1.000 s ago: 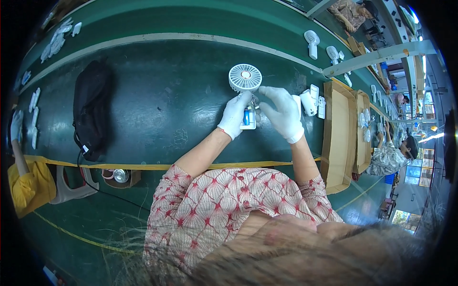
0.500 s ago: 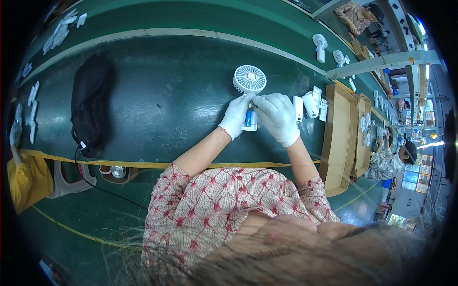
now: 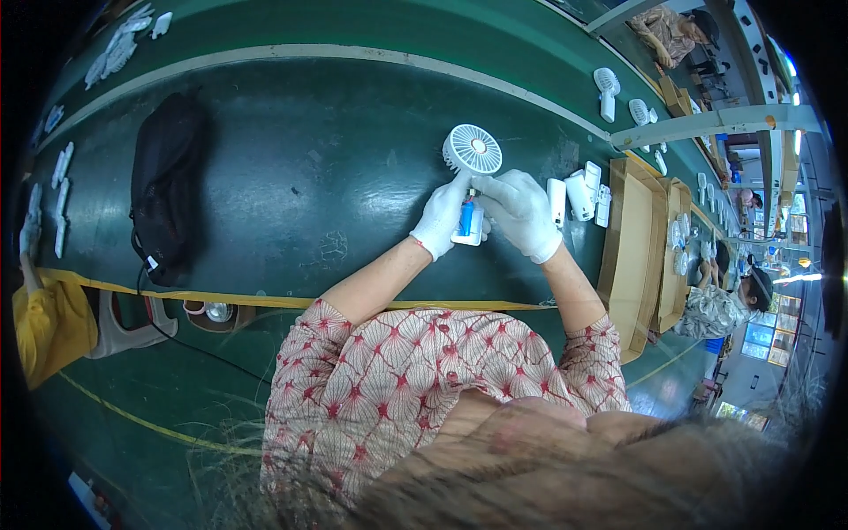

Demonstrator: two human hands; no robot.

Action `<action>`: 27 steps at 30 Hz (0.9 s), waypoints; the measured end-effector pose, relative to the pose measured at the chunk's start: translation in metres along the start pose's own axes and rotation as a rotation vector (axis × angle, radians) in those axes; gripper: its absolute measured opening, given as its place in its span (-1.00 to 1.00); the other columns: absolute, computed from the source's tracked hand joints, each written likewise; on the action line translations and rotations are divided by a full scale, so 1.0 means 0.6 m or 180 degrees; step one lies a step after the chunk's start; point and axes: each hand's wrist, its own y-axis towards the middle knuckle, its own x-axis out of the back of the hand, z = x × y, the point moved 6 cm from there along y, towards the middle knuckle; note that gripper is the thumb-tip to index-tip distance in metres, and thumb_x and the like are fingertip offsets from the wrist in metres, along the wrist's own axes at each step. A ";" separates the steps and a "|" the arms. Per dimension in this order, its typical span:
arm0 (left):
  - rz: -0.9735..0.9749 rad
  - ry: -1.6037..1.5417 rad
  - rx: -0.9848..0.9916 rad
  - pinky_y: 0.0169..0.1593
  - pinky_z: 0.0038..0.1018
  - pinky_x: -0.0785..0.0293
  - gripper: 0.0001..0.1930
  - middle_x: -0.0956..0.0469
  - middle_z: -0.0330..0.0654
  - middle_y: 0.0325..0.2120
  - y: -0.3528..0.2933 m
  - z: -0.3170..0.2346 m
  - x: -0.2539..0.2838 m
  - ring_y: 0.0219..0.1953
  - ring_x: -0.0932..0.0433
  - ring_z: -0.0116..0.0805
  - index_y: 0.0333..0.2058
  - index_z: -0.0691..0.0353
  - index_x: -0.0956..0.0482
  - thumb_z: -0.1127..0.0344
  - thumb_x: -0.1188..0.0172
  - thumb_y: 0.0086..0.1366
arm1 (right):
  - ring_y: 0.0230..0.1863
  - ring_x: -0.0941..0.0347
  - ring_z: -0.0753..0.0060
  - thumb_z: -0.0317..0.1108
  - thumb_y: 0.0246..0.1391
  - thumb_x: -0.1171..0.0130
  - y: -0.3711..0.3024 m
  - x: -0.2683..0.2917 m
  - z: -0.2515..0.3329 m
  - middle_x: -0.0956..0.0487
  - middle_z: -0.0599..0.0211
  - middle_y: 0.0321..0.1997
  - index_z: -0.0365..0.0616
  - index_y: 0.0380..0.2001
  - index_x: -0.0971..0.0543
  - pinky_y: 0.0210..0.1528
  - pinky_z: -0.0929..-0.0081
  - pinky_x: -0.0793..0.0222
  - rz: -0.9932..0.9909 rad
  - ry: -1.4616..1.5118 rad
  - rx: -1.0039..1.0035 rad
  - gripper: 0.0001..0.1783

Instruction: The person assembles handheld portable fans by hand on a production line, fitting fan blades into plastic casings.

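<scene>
Both my hands wear white gloves and meet over the green worktop. My left hand [image 3: 440, 219] is closed around the handle of a small white handheld fan [image 3: 474, 150], whose round grille points away from me. In the opened white handle sits a blue cylindrical battery [image 3: 466, 218]. My right hand [image 3: 523, 212] pinches at the top of the handle, just above the battery; what its fingertips hold there is too small to make out. Beside the right hand lie white handle shells [image 3: 579, 196].
A black cloth bag [image 3: 166, 185] with a cable lies at the left. Open cardboard trays [image 3: 632, 256] stand to the right. Beyond a pale rail, more white fans [image 3: 607, 93] lie on a green belt. A person in yellow [image 3: 53, 327] works at the far left; others sit at the right.
The fan and both hands have shifted slightly right, and the fan head has tilted a little. The battery in the handle shows more plainly now.
</scene>
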 end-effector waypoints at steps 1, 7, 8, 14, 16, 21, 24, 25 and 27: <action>0.0066 0.0033 -0.0041 -0.63 -0.45 -0.52 -0.51 -0.52 -0.06 -0.59 0.000 -0.001 -0.002 -0.67 -0.55 -0.32 -0.21 0.27 -0.44 -0.12 0.09 0.36 | -0.36 -0.48 0.17 -0.45 -0.15 -0.26 0.000 0.003 -0.002 -0.55 0.20 -0.46 -0.14 -0.25 -0.62 -0.26 0.31 -0.38 0.0005 0.0006 -0.0002 -0.72; 0.0122 0.0207 0.0014 -0.63 -0.51 -0.50 -0.51 -0.54 -0.08 -0.57 0.004 0.005 -0.001 -0.67 -0.55 -0.37 -0.21 0.25 -0.44 -0.14 0.08 0.36 | -0.40 -0.49 0.28 -0.51 -0.13 -0.27 -0.013 0.002 -0.035 -0.57 0.21 -0.41 -0.23 -0.28 -0.64 -0.29 0.40 -0.39 -0.0017 0.0457 -0.0476 -0.75; 0.0116 0.0206 0.0019 -0.63 -0.51 -0.50 -0.51 -0.54 -0.08 -0.57 0.003 0.004 -0.001 -0.67 -0.55 -0.37 -0.21 0.25 -0.44 -0.14 0.08 0.36 | -0.38 -0.50 0.27 -0.52 -0.12 -0.25 -0.013 -0.001 -0.039 -0.58 0.20 -0.40 -0.22 -0.26 -0.64 -0.27 0.41 -0.40 0.0220 0.0585 -0.0770 -0.74; 0.0093 0.0215 -0.0052 -0.64 -0.52 -0.50 -0.52 -0.54 -0.09 -0.55 0.001 0.001 -0.001 -0.67 -0.55 -0.38 -0.23 0.25 -0.43 -0.13 0.09 0.37 | -0.33 -0.52 0.25 -0.54 -0.10 -0.20 -0.007 -0.001 -0.038 -0.58 0.19 -0.37 -0.20 -0.24 -0.64 -0.24 0.43 -0.42 0.0411 0.0624 -0.0799 -0.73; 0.0176 0.0267 -0.0077 -0.64 -0.52 -0.50 -0.54 -0.53 -0.09 -0.55 0.003 0.004 0.000 -0.67 -0.54 -0.37 -0.23 0.27 -0.43 -0.10 0.11 0.38 | -0.34 -0.51 0.24 -0.55 -0.10 -0.20 -0.009 -0.004 -0.039 -0.58 0.19 -0.38 -0.20 -0.24 -0.64 -0.25 0.41 -0.42 0.0396 0.0641 -0.0743 -0.73; 0.0092 0.0268 -0.0077 -0.65 -0.51 -0.50 -0.56 -0.52 -0.11 -0.57 0.004 0.006 0.002 -0.68 -0.54 -0.37 -0.26 0.28 -0.42 -0.06 0.13 0.40 | -0.38 -0.44 0.19 -0.57 -0.15 -0.20 -0.012 -0.005 -0.027 -0.53 0.22 -0.46 -0.18 -0.26 -0.62 -0.28 0.32 -0.34 -0.0024 0.0044 -0.0143 -0.72; 0.0047 0.0300 -0.0107 -0.66 -0.50 -0.50 -0.56 -0.51 -0.12 -0.58 0.001 0.003 0.001 -0.69 -0.53 -0.37 -0.28 0.28 -0.43 -0.05 0.13 0.39 | -0.40 -0.42 0.19 -0.58 -0.18 -0.20 -0.009 -0.002 -0.015 -0.52 0.24 -0.47 -0.18 -0.30 -0.61 -0.30 0.31 -0.31 -0.0124 -0.0144 0.0070 -0.73; 0.0025 0.0331 -0.0132 -0.66 -0.50 -0.49 -0.55 -0.50 -0.13 -0.58 -0.001 0.000 0.000 -0.69 -0.53 -0.37 -0.29 0.28 -0.43 -0.06 0.13 0.39 | -0.40 -0.42 0.19 -0.58 -0.18 -0.20 -0.008 -0.002 -0.012 -0.52 0.24 -0.47 -0.18 -0.30 -0.61 -0.30 0.31 -0.31 -0.0123 -0.0144 0.0067 -0.73; 0.0019 0.0336 -0.0112 -0.67 -0.50 -0.49 -0.55 -0.50 -0.14 -0.59 -0.003 -0.002 -0.003 -0.69 -0.53 -0.37 -0.29 0.28 -0.43 -0.07 0.12 0.39 | -0.40 -0.42 0.19 -0.57 -0.21 -0.20 -0.005 0.000 -0.001 -0.52 0.25 -0.47 -0.17 -0.33 -0.60 -0.29 0.30 -0.30 -0.0148 -0.0326 0.0194 -0.75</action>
